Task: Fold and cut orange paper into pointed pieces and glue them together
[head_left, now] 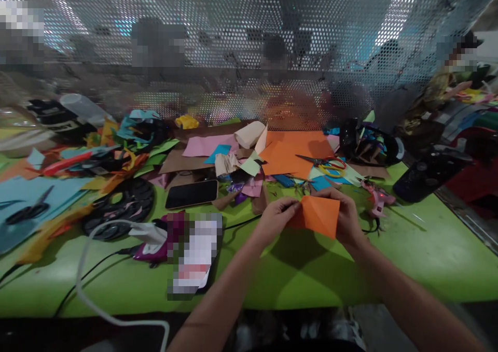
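Note:
A small piece of orange paper point(322, 216), creased across its face, is held above the green table between both hands. My left hand point(278, 217) pinches its left edge, thumb and forefinger pressed together. On the other side my right hand point(348, 218) grips the right edge; most of its fingers are hidden behind the paper. Just beyond the hands lie scissors point(336, 169) with red and yellow handles, among paper scraps. A larger orange sheet point(291, 152) lies behind them. To the right of my right hand is a pink glue gun point(379, 199).
A black phone point(191, 194), a lit phone point(198, 251) and a purple power strip point(155, 245) with cables lie to the left. A dark bottle point(431, 170) rests at right. Dark scissors point(31, 209) lie on blue paper. A perforated metal screen point(233, 56) closes off the back.

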Tool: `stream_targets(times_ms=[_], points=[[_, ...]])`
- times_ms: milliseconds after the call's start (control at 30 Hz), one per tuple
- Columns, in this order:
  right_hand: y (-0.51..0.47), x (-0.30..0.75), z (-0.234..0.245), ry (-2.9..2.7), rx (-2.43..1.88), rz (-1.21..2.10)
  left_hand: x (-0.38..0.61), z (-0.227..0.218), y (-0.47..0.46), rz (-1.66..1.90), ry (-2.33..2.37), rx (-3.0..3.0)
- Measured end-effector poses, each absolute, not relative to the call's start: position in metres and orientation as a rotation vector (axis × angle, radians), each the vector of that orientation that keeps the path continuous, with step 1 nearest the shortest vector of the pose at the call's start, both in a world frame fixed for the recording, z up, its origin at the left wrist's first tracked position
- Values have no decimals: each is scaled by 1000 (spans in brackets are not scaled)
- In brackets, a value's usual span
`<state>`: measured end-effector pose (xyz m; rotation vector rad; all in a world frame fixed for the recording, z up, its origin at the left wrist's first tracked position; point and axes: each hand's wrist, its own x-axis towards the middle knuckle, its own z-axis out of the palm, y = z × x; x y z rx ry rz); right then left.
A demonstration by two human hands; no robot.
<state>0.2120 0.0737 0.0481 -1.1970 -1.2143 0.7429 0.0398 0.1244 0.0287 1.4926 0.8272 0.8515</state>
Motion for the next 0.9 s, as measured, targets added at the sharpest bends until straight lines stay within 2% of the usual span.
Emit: stream_targets(times_ms=[400,900], points=[[71,210,48,-1314,-1156,693,39,34,119,838,795,1590],[74,214,38,-1562,-1073,355,36,39,118,859,767,1412]])
